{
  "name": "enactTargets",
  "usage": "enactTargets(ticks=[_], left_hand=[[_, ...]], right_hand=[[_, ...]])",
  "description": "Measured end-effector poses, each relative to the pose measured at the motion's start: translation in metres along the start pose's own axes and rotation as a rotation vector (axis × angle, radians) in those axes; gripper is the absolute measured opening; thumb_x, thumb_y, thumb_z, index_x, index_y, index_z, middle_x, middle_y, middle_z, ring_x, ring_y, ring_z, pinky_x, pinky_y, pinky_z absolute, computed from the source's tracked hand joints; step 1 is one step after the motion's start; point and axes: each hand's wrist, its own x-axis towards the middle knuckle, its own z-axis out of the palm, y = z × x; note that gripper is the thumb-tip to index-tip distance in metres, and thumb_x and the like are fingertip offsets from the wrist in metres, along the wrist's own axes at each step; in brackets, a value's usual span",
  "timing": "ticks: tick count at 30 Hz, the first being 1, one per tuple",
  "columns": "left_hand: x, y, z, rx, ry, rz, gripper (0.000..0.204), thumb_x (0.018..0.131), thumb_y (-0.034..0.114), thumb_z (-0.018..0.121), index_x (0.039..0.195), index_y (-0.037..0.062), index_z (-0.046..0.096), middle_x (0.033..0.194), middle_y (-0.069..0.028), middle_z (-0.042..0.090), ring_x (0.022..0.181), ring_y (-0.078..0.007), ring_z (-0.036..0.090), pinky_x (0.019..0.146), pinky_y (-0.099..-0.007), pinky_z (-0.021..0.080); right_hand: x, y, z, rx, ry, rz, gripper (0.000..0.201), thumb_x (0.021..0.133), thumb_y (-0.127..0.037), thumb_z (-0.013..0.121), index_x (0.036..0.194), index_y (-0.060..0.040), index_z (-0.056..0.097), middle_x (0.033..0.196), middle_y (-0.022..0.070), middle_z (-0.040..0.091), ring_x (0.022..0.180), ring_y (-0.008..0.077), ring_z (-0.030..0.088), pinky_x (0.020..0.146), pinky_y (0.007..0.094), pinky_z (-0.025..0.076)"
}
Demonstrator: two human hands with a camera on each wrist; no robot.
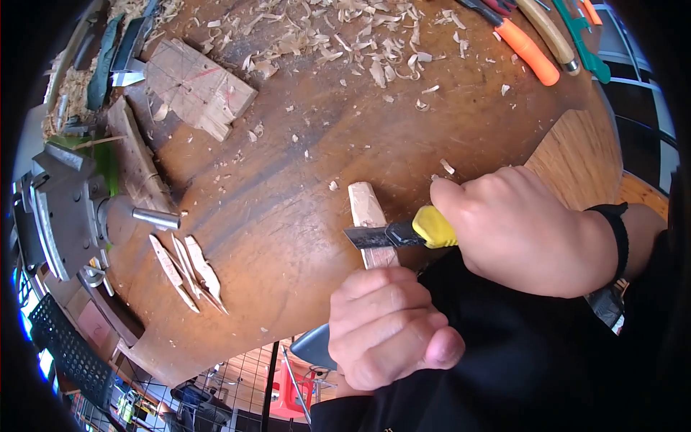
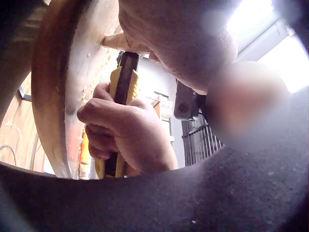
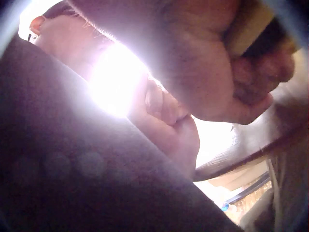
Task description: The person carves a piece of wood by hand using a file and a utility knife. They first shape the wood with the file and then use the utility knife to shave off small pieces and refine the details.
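My left hand grips the lower end of a pale wooden stick, whose whittled upper end points away over the table. In my right hand is a yellow and black utility knife. Its dark blade lies across the stick just above the left fist. From the left wrist view, the knife's yellow handle shows inside the curled right fingers, with the stick above it. Close up in the right wrist view, the right hand wraps the handle; the blade is hidden there.
Several split slivers lie on the brown table at left, near a metal vise. A marked wooden block sits at upper left. Shavings cover the far side, and an orange-handled tool lies upper right.
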Motion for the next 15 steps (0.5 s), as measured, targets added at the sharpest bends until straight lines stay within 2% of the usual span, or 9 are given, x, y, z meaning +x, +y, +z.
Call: enactTargets(ticks=[3,4,15], left_hand=[[0.003,0.008,-0.002,0.098,-0.075,-0.145,0.033,0.107,0.030,0.054,0.086,0.0071,0.043,0.050,-0.0020,0.043,0.038,-0.0155,0.045,0.039,-0.0291,0.042],[0.003,0.008,-0.004,0.099,-0.074,-0.144,0.033,0.107,0.030,0.054,0.086,0.0071,0.043,0.050,-0.0020,0.043,0.038,-0.0155,0.045,0.039,-0.0291,0.042],[0.000,-0.007,0.001,-0.081,0.061,0.046,0.033,0.105,0.024,0.056,0.082,0.0049,0.044,0.051,0.0018,0.041,0.036,-0.0117,0.040,0.037,-0.0267,0.038]], right_hand=[[-0.006,0.000,-0.001,-0.010,0.001,0.007,0.019,0.073,0.003,0.067,0.087,0.0016,0.055,0.068,0.0210,0.066,0.066,0.0420,0.069,0.059,0.0497,0.054],[-0.009,-0.001,-0.002,-0.011,-0.020,0.023,0.018,0.073,0.004,0.067,0.087,0.0017,0.055,0.067,0.0212,0.066,0.066,0.0421,0.069,0.059,0.0495,0.055],[-0.007,-0.001,-0.015,0.009,-0.168,0.093,0.018,0.072,0.005,0.067,0.085,0.0015,0.055,0.066,0.0210,0.065,0.065,0.0421,0.069,0.059,0.0494,0.054]])
